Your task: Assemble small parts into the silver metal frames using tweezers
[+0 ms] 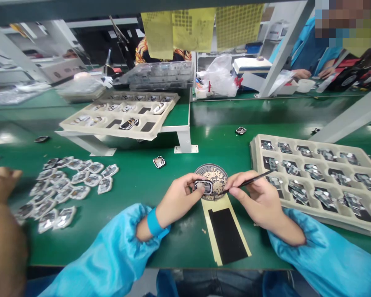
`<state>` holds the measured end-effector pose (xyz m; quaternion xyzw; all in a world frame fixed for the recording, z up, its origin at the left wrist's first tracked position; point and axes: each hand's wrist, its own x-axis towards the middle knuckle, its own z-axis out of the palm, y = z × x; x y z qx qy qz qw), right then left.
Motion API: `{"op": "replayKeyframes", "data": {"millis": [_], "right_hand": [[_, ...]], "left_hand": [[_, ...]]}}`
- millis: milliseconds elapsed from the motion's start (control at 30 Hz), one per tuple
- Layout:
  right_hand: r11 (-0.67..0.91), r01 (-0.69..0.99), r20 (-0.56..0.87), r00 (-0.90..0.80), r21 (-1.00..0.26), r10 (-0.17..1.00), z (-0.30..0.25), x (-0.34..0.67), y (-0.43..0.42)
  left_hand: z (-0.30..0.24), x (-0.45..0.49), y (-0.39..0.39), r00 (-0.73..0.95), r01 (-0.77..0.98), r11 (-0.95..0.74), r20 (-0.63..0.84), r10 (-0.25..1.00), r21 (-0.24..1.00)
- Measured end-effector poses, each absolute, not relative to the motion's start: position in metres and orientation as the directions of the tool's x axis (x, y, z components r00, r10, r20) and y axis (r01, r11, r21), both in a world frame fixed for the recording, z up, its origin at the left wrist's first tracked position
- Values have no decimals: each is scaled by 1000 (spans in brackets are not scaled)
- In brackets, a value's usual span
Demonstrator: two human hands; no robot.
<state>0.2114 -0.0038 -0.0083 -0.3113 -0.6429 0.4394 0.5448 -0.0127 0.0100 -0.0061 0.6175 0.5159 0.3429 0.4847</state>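
My left hand [177,198] pinches a small rounded-square watch case [207,187], dark inside with a pale rim. In my right hand [262,203] is a pair of slim black tweezers [254,178], tips pointing down and left beside the case. Under both hands lies a round grey dish [204,168] of tiny beige and black pieces. The tweezer tips are near these pieces; whether they grip one is too small to tell. A yellow backing sheet [210,233] with a black rectangle [230,235] extends from the dish toward me.
Several watch cases [63,185] cluster at left, near another person's blurred arm [4,231]. A single case [158,161] lies ahead. Right stands a beige tray [299,165] of small electronic parts; another tray [145,128] rests on a raised shelf. Across the bench are a co-worker's hands [302,74].
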Motion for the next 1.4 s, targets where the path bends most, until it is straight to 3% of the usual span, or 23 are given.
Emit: {"op": "replayKeyframes", "data": {"millis": [67, 233, 500, 933, 1400], "right_hand": [[486, -73, 491, -175, -871, 854, -8, 212, -5], [596, -49, 595, -162, -801, 787, -5, 213, -6], [623, 4, 612, -180, -782, 770, -6, 213, -5], [673, 88, 613, -338, -735, 714, -10, 208, -3], [681, 159, 594, -377, -715, 711, -12, 208, -4]], "left_hand": [[-4, -13, 9, 271, 327, 6, -100, 957, 945], [1, -12, 6, 432, 172, 93, -160, 888, 981], [-10, -6, 4, 388, -18, 251, -225, 894, 968], [-16, -7, -1, 376, 190, 19, -91, 922, 982], [-19, -8, -1, 366, 232, -21, -67, 928, 972]]}}
